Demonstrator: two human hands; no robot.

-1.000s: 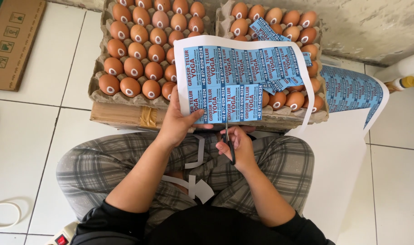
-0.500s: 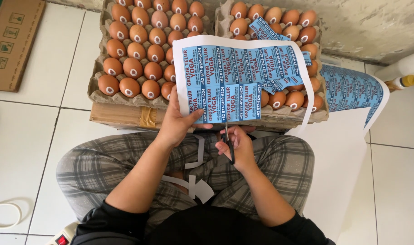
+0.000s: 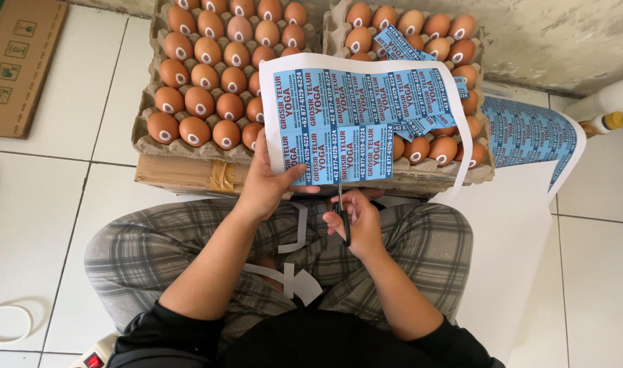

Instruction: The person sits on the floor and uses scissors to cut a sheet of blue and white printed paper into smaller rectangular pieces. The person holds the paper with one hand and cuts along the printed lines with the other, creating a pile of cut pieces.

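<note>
Head view, looking down on a seated person with crossed legs in plaid trousers (image 3: 154, 259) on a white tiled floor (image 3: 45, 197).

Left hand (image 3: 270, 184): its grip is closed on the lower left edge of a printed sheet of blue labels (image 3: 352, 116), thumb on top, fingers behind. I read this as holding the sheet taut and lifted off the lap, so the lower edge hangs free for the blades.

Right hand (image 3: 359, 218): fingers are through the handles of a pair of scissors (image 3: 342, 211), closed on them. The blades point up into the sheet's bottom edge, along a line between two label columns. I cannot tell how far apart the blades stand; they are mostly hidden by paper and fingers.

The sheet hangs in front of two trays of brown eggs (image 3: 216, 75), each egg bearing a small round sticker. The trays rest on a flat cardboard box (image 3: 188, 174) just ahead of the knees. A few cut labels (image 3: 400, 41) lie loose on the right tray, within easy reach.

White paper trimmings (image 3: 294, 279) lie on the lap, directly below the cut. A second printed sheet (image 3: 529, 136) lies on the floor to the right, beside the trays.
</note>
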